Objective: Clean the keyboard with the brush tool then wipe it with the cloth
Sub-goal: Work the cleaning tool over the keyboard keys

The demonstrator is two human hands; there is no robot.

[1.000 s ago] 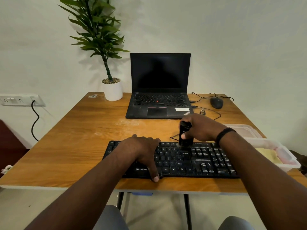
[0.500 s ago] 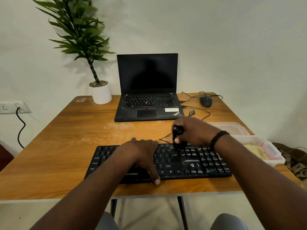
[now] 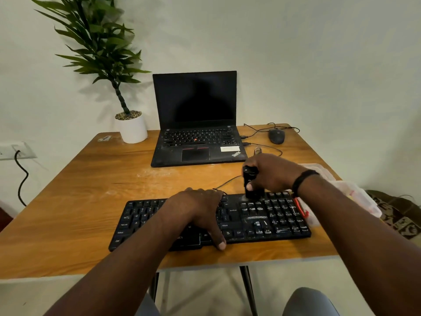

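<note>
A black keyboard point(image 3: 268, 218) with white dust on its right-hand keys lies near the front edge of the wooden table point(image 3: 75, 201). My left hand point(image 3: 200, 210) lies over the keyboard's middle, fingers over the far edge and thumb at the front edge. My right hand point(image 3: 273, 173) grips a black brush tool point(image 3: 250, 182) upright, with its lower end down on the top key row to the right of centre. The cloth is not clearly visible.
A plastic container point(image 3: 355, 197) with pale contents stands right of the keyboard, mostly behind my right forearm. An open black laptop point(image 3: 196, 124), a mouse point(image 3: 276, 136) with cables and a potted plant point(image 3: 132, 126) stand at the back. White dust marks the table before the laptop.
The view has shifted a little. My right hand with the brush has moved rightward along the top key row. My left hand keeps its place on the keyboard.
</note>
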